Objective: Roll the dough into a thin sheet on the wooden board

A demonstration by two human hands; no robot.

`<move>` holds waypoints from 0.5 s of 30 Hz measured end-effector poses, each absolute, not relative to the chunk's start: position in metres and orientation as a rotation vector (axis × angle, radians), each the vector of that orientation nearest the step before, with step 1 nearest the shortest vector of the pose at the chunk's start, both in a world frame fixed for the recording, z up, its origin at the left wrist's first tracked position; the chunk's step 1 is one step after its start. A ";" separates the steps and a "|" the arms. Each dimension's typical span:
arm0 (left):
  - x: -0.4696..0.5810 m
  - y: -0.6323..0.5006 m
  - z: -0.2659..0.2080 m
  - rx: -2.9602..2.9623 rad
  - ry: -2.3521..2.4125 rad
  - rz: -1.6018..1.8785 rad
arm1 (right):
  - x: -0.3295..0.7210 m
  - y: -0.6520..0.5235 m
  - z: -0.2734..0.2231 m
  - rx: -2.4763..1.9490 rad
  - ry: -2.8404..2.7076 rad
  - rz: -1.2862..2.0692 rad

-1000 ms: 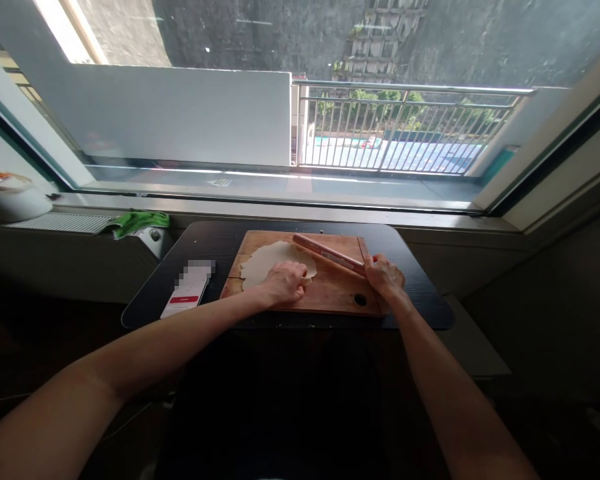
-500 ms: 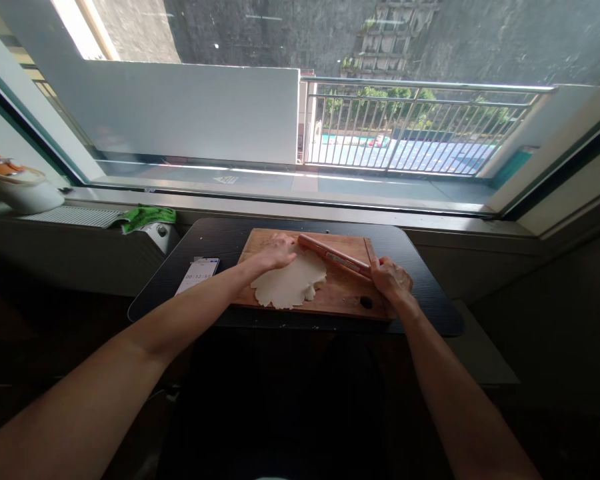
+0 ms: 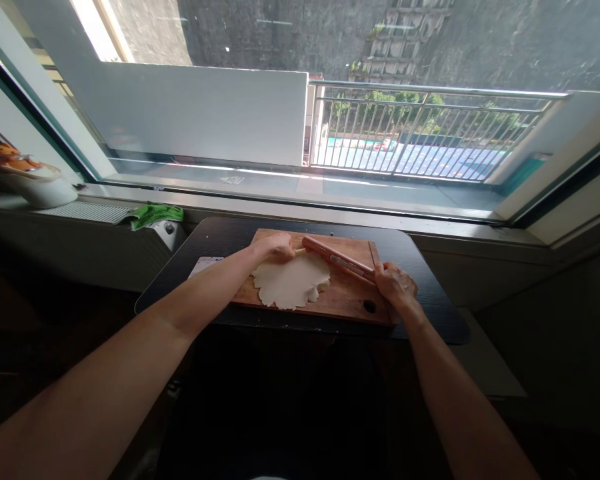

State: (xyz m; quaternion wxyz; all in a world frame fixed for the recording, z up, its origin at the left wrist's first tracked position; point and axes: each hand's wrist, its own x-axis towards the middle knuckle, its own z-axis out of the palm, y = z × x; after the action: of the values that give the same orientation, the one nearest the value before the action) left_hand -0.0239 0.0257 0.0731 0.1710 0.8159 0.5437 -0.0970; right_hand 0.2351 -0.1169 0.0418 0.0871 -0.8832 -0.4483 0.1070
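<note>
A flat sheet of pale dough (image 3: pixel 290 281) with a ragged edge lies on a wooden cutting board (image 3: pixel 344 297). At the dough's far edge, my left hand (image 3: pixel 279 245) is closed, fingers curled in, with a bit of the edge pinched up beside the thumb. My right hand (image 3: pixel 396 283) grips the near right end of a rolling pin (image 3: pixel 341 259). The pin slants across the board, its far end close to my left hand and the dough's far edge. My left fingertips are partly hidden.
The board rests on a small black table (image 3: pixel 430 303) with rounded corners. A phone (image 3: pixel 205 263) lies at its left, partly behind my left forearm. Beyond are a window sill (image 3: pixel 300 208) and a radiator (image 3: pixel 93 212) bearing a green cloth (image 3: pixel 156 215) and a white pot (image 3: pixel 45 187).
My left hand has closed from a flatter, spread pose and now pinches the dough's far edge. My right hand and the rolling pin hold nearly the same place. The view has shifted slightly.
</note>
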 end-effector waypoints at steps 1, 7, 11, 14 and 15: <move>-0.028 0.025 0.072 2.304 1.549 -0.240 | 0.235 -0.117 0.042 -2.630 -1.334 0.319; -0.062 0.021 0.065 2.262 1.806 -0.027 | 0.234 -0.116 0.043 -2.628 -1.341 0.317; -0.061 -0.007 0.049 2.639 1.609 0.208 | 0.235 -0.116 0.042 -2.626 -1.340 0.300; -0.045 -0.032 0.032 2.913 1.095 0.252 | 0.235 -0.116 0.041 -2.621 -1.358 0.277; -0.039 -0.038 0.027 2.946 0.996 0.234 | 0.235 -0.117 0.041 -2.626 -1.363 0.275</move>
State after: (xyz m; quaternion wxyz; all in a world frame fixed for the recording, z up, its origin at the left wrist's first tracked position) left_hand -0.0394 -0.0383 0.0269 0.0116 0.9446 0.3192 0.0750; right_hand 0.2350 -0.1167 0.0412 0.0850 -0.8805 -0.4571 0.0923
